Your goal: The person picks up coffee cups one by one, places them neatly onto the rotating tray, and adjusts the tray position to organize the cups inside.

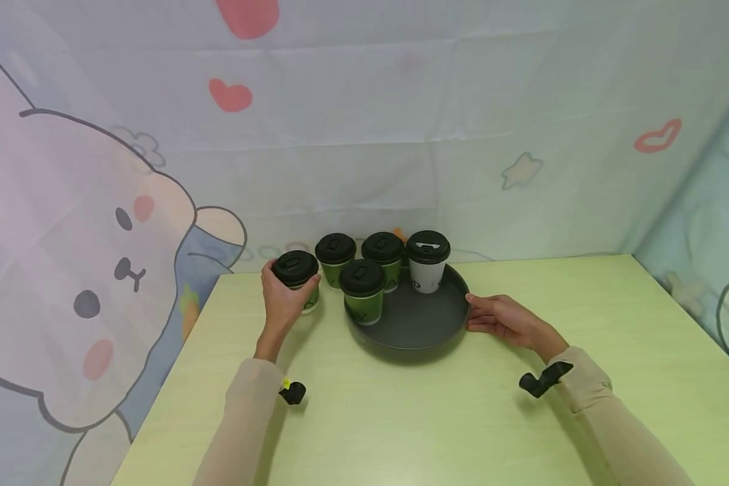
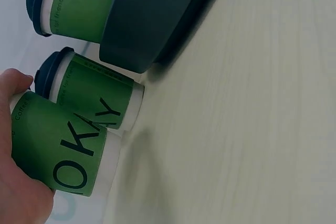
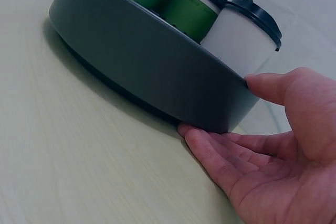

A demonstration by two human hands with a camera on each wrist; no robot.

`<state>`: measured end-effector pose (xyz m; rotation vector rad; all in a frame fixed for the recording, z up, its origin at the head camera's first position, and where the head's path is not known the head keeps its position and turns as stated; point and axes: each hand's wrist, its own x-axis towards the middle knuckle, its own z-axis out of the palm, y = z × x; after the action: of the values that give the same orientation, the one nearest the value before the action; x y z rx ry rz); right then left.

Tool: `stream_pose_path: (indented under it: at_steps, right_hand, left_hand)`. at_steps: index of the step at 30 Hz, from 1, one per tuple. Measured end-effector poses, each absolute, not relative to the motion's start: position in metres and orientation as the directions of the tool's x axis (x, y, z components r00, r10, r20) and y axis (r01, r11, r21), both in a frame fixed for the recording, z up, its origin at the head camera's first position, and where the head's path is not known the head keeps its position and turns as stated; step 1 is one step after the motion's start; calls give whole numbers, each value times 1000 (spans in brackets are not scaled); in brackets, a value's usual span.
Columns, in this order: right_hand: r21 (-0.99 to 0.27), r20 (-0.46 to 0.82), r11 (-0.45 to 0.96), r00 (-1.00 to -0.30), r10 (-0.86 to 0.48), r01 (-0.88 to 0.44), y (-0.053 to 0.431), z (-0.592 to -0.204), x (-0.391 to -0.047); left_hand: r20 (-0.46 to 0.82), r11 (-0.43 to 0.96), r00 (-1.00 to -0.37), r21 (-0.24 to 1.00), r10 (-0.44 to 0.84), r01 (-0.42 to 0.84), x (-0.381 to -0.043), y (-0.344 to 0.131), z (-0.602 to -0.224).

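Note:
My left hand (image 1: 284, 297) grips a green paper coffee cup (image 2: 63, 145) with a black lid, left of the pan. Its sleeve reads "OK" in the left wrist view. Close beside it, another green lidded cup (image 2: 94, 93) stands on the table, outside the pan. The dark grey round pan (image 1: 416, 331) holds a front green cup (image 1: 364, 307), a rear green cup (image 1: 391, 271) and a white cup (image 1: 426, 277), all upright with black lids. My right hand (image 1: 507, 320) holds the pan's right side, thumb at the rim and fingers low under the wall.
The pale yellow-green table (image 1: 401, 418) extends in front of the pan and to both sides. Behind it hangs a light cloth backdrop (image 1: 352, 135) printed with a bear, hearts and a star. A small black camera sits on each wrist.

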<state>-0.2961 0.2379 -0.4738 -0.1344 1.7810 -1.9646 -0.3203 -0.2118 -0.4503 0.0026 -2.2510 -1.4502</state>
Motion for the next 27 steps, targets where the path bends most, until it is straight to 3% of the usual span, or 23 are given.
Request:
stream_pose_path:
  at_steps: [27]
  right_hand:
    - [-958, -245, -31, -875, -418, 284, 239, -475, -300]
  left_hand:
    - [314, 337, -944, 903, -98, 265, -235, -191, -388]
